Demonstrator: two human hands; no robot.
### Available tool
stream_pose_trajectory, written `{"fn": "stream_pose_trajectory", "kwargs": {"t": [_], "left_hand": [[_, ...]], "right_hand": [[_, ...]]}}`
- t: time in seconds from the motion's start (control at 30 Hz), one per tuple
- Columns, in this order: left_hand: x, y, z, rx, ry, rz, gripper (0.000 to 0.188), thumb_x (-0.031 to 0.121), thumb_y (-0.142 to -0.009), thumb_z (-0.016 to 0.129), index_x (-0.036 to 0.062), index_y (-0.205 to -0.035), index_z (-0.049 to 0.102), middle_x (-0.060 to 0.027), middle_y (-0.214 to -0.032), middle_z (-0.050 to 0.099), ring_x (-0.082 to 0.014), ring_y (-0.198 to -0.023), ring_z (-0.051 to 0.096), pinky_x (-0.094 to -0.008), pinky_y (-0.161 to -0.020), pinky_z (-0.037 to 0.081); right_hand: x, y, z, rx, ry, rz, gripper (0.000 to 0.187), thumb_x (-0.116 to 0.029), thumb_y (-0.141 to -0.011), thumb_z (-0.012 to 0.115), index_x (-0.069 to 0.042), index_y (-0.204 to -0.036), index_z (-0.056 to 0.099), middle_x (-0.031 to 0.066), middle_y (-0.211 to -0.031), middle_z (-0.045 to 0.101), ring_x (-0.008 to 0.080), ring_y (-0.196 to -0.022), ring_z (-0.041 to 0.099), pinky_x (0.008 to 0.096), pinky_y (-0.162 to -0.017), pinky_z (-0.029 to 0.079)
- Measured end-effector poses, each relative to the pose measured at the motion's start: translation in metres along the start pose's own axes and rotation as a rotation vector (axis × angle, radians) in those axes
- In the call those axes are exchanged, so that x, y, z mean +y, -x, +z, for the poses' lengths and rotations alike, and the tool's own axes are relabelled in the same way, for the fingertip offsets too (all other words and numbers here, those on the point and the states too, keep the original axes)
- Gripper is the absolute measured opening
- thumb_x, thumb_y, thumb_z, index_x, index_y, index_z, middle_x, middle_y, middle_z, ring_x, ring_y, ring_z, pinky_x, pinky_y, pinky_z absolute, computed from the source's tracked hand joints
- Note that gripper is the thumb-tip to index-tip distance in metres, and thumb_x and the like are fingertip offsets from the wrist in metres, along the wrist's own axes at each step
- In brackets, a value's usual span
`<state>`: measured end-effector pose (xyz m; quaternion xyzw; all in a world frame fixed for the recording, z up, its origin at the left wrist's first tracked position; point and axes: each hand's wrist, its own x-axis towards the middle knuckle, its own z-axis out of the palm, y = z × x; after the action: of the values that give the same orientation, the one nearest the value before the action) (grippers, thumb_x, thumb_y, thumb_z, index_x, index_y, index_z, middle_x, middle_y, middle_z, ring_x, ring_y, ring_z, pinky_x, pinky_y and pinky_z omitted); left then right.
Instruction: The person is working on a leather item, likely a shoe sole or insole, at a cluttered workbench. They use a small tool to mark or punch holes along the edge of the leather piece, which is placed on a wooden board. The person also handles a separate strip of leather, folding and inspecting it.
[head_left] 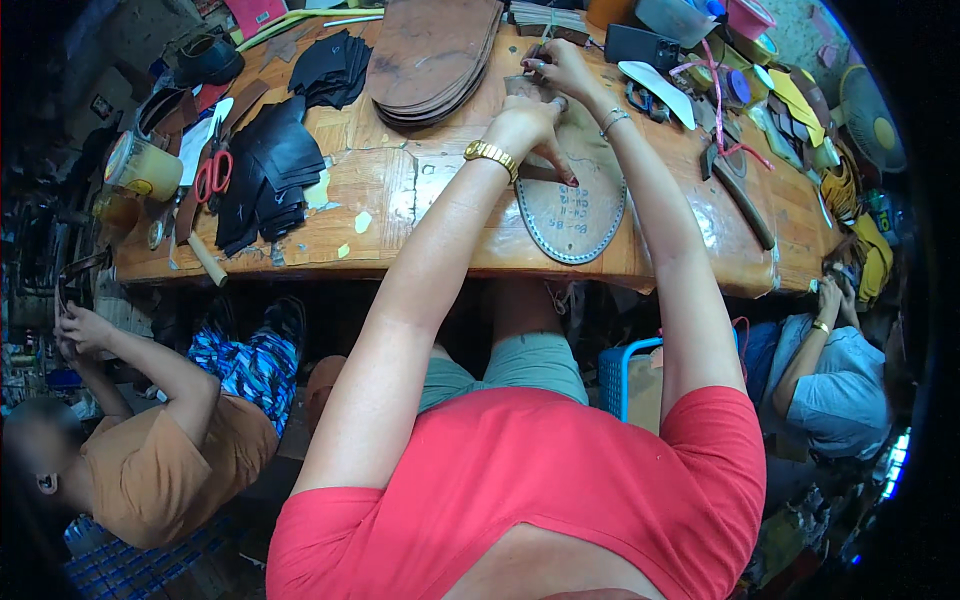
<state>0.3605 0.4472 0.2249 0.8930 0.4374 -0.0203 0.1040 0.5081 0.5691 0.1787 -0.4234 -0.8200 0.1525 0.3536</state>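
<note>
A brown sole-shaped leather piece (575,205) with a stitched rim and handwriting lies on the wooden table (380,195), its heel end towards me. My left hand (525,122), a gold watch on its wrist, presses down on the narrower far part of the piece with curled fingers. My right hand (562,68), wearing a thin bracelet, is at the piece's far tip. Its fingers pinch a thin tool (540,50) that is too small to identify.
A stack of brown sole shapes (430,50) lies beyond my hands, with black leather pieces (270,165) and red-handled scissors (213,175) to the left. A white sole shape (655,90) and clutter lie right. One person (150,440) sits low left, another (830,380) right. A blue basket (625,375) stands under the table.
</note>
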Motion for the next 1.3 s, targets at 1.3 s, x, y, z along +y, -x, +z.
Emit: {"fn": "stream_pose_trajectory", "kwargs": {"t": [1.3], "left_hand": [[0.004,0.001,-0.003,0.023,-0.067,-0.026,0.133,0.075,-0.028,0.077,0.0135,-0.140,0.040,-0.0218,-0.138,0.044,-0.0364,-0.122,0.050,-0.0411,-0.099,0.043]], "right_hand": [[-0.003,0.054,-0.048,0.016,0.107,0.132,0.015,-0.010,-0.080,0.066,0.003,-0.086,0.069,0.0183,-0.071,0.066,0.0247,-0.065,0.066,0.0350,-0.062,0.050]]}}
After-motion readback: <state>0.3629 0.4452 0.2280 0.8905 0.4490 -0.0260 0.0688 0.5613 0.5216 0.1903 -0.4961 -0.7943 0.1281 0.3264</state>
